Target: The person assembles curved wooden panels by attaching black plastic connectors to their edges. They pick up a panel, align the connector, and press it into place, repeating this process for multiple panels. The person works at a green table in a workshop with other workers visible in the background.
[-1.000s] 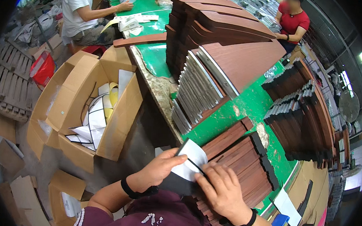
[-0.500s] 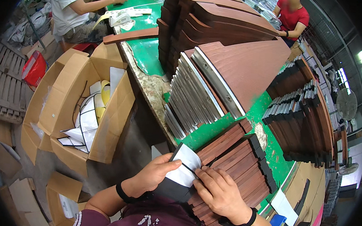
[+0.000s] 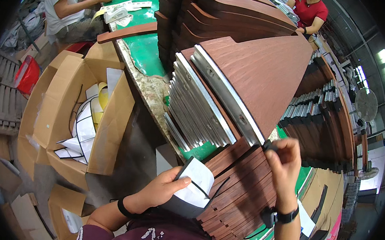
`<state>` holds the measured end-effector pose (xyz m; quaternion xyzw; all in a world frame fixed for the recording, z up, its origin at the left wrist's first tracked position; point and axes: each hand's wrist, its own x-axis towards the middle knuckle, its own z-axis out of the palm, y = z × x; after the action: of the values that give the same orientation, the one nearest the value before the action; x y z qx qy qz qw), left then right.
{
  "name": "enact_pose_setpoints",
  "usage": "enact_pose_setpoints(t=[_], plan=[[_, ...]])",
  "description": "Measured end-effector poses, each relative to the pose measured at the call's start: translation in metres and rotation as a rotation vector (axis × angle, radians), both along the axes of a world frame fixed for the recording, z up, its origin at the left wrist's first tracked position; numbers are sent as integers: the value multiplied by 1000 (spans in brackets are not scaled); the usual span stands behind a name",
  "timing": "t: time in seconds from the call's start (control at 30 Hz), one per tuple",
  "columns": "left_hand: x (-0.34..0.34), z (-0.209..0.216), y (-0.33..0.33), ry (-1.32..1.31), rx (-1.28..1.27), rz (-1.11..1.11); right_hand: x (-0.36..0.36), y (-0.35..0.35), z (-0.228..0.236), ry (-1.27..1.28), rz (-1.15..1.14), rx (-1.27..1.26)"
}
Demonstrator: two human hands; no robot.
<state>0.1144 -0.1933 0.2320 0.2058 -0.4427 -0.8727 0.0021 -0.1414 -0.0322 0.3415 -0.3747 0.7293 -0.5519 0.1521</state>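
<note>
My left hand (image 3: 166, 188) is closed on a black sheet with white backing paper (image 3: 199, 176), thumb on top, at the near end of the stack. A thin black strip (image 3: 221, 186) curls up loose from its right edge. Farther right, my right hand (image 3: 286, 166) is raised over the brown wooden slats (image 3: 241, 186), thumb and fingers pinched around a small black piece (image 3: 267, 145) beside a metal-edged panel. Whether that piece is attached to a slat is hidden. The slats lie side by side in front of me.
Tall stacks of curved brown panels (image 3: 258, 75) stand on the green table (image 3: 145, 56). More panels (image 3: 321, 133) stand right. An open cardboard box (image 3: 111, 136) with white and yellow scraps stands left. Two people, in a white shirt (image 3: 60, 3) and a red shirt (image 3: 308, 12), work beyond.
My right hand has left the white-backed sheet and moved right and away, now pinching a small black piece. My left hand still holds the sheet. The view has shifted slightly.
</note>
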Motion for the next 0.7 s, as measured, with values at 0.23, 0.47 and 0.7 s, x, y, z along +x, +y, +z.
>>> enact_pose_setpoints(t=[0.23,0.47,0.7], plan=[[2,-3,1,2,-9,-14,-73,-1,-60,270,-235,221],[1,-2,-4,-7,-16,-52,-68,-3,-74,363,-191,403],[1,-1,-3,-3,-31,-43,-67,-6,-72,236,-243,370]])
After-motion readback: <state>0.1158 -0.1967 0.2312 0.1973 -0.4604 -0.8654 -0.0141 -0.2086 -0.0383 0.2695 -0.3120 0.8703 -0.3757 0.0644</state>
